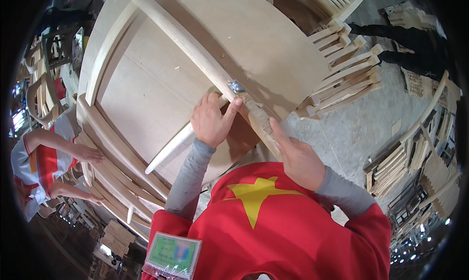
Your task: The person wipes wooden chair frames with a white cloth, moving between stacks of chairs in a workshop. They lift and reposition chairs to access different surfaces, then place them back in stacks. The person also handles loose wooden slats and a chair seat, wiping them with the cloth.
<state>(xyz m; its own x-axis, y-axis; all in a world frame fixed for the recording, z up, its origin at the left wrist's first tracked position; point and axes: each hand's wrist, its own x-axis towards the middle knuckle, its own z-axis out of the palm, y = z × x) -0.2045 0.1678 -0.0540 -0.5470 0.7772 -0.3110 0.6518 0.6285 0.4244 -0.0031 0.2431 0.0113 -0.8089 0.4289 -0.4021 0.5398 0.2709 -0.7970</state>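
A long, pale, rounded wooden rail (181, 38) runs slantwise from the upper left toward my body. Around its near part my left hand (211, 118) is closed, thumb pressed on top. Just beyond that thumb sits a small shiny silver patch (236, 87), its kind unclear. Closer to me the surface turns rough and brownish (258, 115), perhaps a wrapping. My right hand (299, 162) grips the near end from the right side, its fingers partly hidden. Under my left hand, a slim pale wooden bar (171, 148) slants down to the left.
A large wooden board with a curved edge (264, 45) lies beneath the rail. Curved wooden parts (122, 148) lie along its left, where another person's hands (88, 153) rest. Stacked wooden pieces (349, 70) stand at the right, near a person's dark-clothed legs (410, 50).
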